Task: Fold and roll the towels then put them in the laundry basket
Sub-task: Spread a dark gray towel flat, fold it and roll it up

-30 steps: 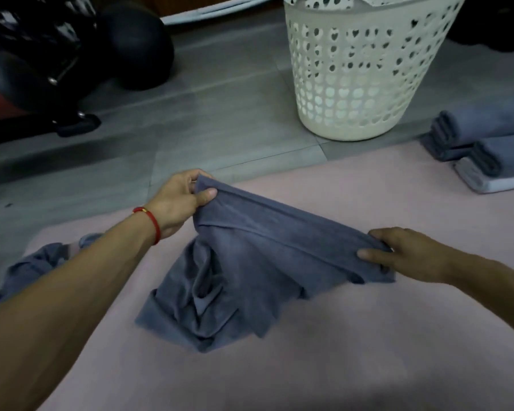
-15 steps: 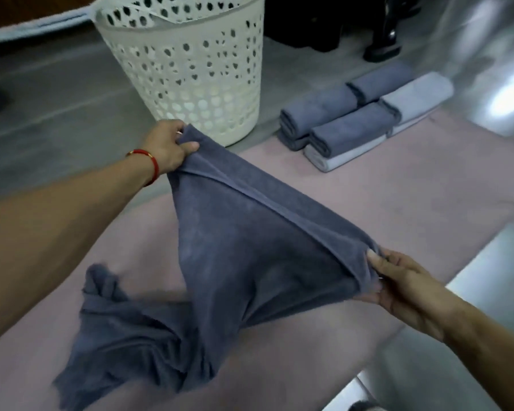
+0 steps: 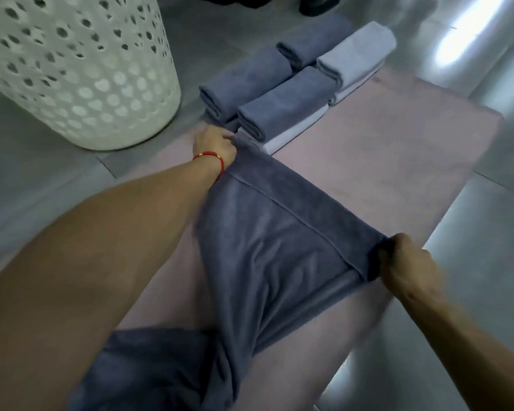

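Grey terry towel [image 3: 267, 232] hangs taut between my two hands above the pink floor mat [image 3: 383, 161] — I judge I'm stretching its hemmed edge straight before folding. My left hand [image 3: 214, 145], nearest the white perforated plastic laundry basket [image 3: 80, 69], pinches one corner; my right hand [image 3: 404, 262], farthest from the basket, grips the other. The towel's remainder trails down to the mat, bunched.

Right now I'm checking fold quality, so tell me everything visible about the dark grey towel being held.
The dark grey terry towel looks soft and unfolded, with a stitched hem band along its top edge. The left hand and right hand each grip one end of that edge, stretching it taut. The rest hangs down and bunches crumpled on the pink mat.
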A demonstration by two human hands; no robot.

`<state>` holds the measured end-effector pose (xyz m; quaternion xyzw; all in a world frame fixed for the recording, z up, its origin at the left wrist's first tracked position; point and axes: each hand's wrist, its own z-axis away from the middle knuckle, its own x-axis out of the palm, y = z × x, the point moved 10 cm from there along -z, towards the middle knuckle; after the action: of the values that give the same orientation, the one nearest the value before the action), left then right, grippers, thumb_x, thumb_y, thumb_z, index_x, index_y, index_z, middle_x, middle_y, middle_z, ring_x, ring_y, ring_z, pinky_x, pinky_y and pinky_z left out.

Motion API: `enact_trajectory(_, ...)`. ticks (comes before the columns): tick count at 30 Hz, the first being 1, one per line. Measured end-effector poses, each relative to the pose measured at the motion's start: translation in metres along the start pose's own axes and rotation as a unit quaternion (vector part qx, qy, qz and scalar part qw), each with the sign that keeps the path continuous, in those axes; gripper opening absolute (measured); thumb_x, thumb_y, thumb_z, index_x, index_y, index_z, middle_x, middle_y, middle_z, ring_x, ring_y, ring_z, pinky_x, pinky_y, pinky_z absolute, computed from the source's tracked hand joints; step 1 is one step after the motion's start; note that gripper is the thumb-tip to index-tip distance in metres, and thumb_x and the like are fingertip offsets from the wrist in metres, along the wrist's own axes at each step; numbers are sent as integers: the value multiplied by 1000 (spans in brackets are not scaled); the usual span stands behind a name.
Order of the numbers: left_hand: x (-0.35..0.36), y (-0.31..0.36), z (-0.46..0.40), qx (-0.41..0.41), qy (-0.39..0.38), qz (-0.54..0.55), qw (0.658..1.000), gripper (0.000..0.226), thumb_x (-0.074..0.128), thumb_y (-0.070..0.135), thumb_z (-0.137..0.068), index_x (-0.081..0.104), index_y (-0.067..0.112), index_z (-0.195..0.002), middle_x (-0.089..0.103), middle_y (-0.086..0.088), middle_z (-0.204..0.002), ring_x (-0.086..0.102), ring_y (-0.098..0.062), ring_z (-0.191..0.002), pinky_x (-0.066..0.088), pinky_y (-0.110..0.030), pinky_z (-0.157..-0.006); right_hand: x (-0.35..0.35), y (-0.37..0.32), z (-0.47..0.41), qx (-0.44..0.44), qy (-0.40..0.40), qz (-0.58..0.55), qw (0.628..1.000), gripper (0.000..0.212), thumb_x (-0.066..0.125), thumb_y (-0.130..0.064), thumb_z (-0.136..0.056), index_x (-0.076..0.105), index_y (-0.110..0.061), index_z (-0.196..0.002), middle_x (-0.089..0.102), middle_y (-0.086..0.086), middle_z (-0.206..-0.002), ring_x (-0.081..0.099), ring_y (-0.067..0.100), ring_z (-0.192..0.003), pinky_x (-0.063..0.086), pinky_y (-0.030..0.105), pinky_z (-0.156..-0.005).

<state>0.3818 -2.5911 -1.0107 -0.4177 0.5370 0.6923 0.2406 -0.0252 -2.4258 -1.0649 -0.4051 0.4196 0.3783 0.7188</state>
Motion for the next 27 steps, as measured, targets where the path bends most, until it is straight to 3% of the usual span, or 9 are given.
enact_trajectory(2,27,-13,18,3,-84,-6,996,52,64,13,-85,59,15,-137,64,-13,-132,59,-30,-122,45,-30,-105,4,-10,6,-15,15,41,999,28,51,-29,-98,50,-4,-112,57,24,-112,55,43,-98,42,44,-77)
enact_trajectory(6,22,-56,105,151,-136,-104,974,44,55,19,-84,61,11,-127,62,-18,-120,58,-37,-111,45,-37,-99,9,-78,42,-206,58,157,964,43,59,-34,-93,49,-12,-129,46,17,-134,47,40,-116,43,52,-92)
enact_trajectory(11,-37,-180,265,164,-140,-145,966,58,28,61,-98,60,22,-127,58,-1,-125,58,-28,-113,49,-45,-96,55,-175,123,-488,-58,116,863,40,49,-28,-93,58,-18,-131,53,8,-132,55,31,-111,53,49,-89)
enact_trajectory(14,-58,-266,359,77,-203,-237,947,88,24,85,-87,15,34,-158,10,1,-164,17,-27,-150,24,-52,-119,75,-222,195,-619,-97,99,773,41,40,-32,-92,63,-20,-124,59,3,-125,60,29,-104,55,49,-83)
enact_trajectory(17,-66,-310,434,39,-240,-210,947,112,44,90,-75,-20,43,-154,-34,3,-160,-26,-24,-150,1,-50,-122,116,-240,266,-707,-191,170,659,58,49,-58,-88,56,-27,-137,55,-4,-138,53,20,-123,45,40,-103)
enact_trajectory(20,-85,-311,464,69,-141,-152,976,100,80,51,-76,25,29,-157,20,-7,-160,33,-29,-143,43,-41,-109,170,-234,303,-730,-188,361,548,78,62,-60,-77,37,-31,-146,58,-3,-133,57,22,-116,45,39,-97)
enact_trajectory(22,-99,-310,471,75,-81,-92,990,70,79,26,-81,45,35,-142,46,4,-139,55,-18,-118,53,-32,-94,177,-247,304,-695,-220,390,562,68,71,-33,-82,36,-30,-140,65,1,-118,65,27,-98,51,36,-83)
enact_trajectory(24,-126,-305,474,37,-48,-20,998,51,62,28,-88,47,46,-133,59,15,-121,62,-5,-101,54,-26,-86,167,-274,287,-622,-283,340,646,38,59,-20,-88,53,-27,-125,69,0,-103,65,24,-92,52,32,-79)
enact_trajectory(27,-166,-305,476,-43,-52,109,992,38,55,35,-83,58,47,-119,71,21,-99,66,2,-87,52,-17,-78,130,-331,252,-588,-198,217,754,21,57,-17,-89,65,-25,-106,71,-2,-94,65,24,-95,52,32,-81)
